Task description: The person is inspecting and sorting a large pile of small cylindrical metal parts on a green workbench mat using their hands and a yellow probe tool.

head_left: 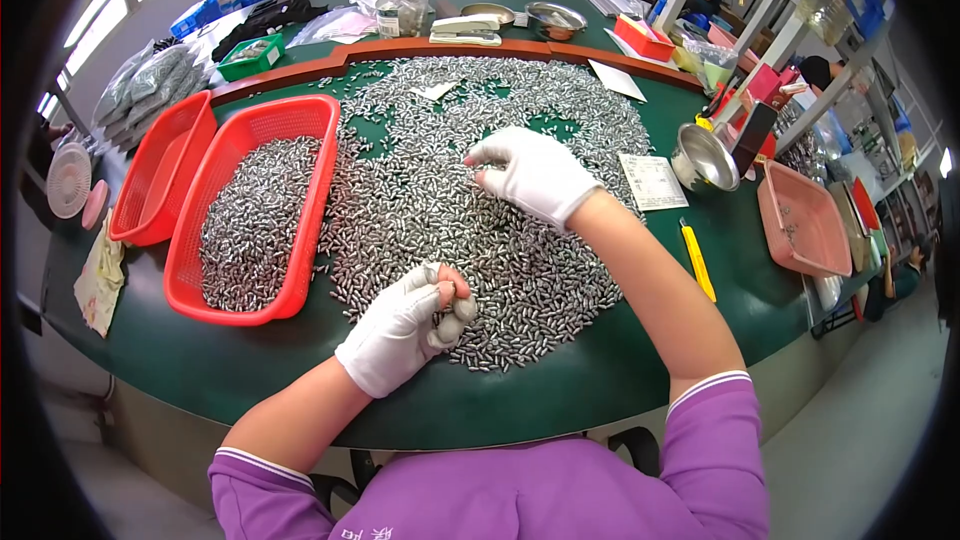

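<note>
A broad layer of small silvery metal pieces (500, 280), short and pointed like bullet-shaped weights, covers the middle of the green table. My left hand (400, 325), in a white glove with bare fingertips, is curled closed at the layer's near edge. What it holds, if anything, is hidden by the fingers. Over the middle of the layer is my right hand (535, 175), gloved the same way. Its bare thumb and forefinger tips point left and stand slightly apart, with no piece visible between them. A red plastic basket (325, 195) to the left holds a heap of the same pieces.
Another red basket (140, 215) stands farther left. A wooden strip (330, 70) borders the table's far side. To the right are a paper slip (653, 182), a yellow utility knife (697, 260), a metal bowl (708, 155) and a pink tray (800, 250). A stapler (465, 28) lies beyond the strip.
</note>
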`<state>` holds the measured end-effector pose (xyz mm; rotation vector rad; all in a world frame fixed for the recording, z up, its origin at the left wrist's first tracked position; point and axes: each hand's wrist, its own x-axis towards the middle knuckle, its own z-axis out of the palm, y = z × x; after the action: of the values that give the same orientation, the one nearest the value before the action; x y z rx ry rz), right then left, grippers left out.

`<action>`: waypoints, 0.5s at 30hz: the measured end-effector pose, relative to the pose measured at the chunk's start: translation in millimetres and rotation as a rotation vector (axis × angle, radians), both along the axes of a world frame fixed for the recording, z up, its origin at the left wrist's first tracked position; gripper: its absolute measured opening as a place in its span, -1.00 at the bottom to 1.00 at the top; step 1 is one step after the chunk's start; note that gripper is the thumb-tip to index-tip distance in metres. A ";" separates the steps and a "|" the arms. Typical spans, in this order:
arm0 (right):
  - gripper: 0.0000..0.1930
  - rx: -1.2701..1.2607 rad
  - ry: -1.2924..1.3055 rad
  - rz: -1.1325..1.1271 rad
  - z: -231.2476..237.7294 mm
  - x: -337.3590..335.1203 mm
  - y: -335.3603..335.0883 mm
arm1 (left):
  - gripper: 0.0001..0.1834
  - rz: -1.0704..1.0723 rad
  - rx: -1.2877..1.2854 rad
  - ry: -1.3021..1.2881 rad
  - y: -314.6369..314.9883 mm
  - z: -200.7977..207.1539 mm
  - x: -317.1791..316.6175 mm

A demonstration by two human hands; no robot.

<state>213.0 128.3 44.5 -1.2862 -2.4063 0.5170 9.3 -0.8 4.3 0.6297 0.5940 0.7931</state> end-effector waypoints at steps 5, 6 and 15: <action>-0.39 0.133 0.022 0.150 -27.5 -50.4 14.1 | -0.78 -0.146 0.045 -0.056 -0.9 -1.2 -2.6; -0.34 0.169 0.004 0.198 -30.0 -64.8 9.7 | -0.77 -0.180 0.037 -0.062 -1.0 -0.2 -2.5; -0.39 0.229 -0.116 0.364 -32.8 -106.3 -17.5 | -0.75 -0.246 0.057 0.018 -4.1 5.9 -1.6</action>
<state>106.7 110.8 11.7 -0.8077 -2.7184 0.2547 7.7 -4.9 10.2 0.7476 0.5001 0.5754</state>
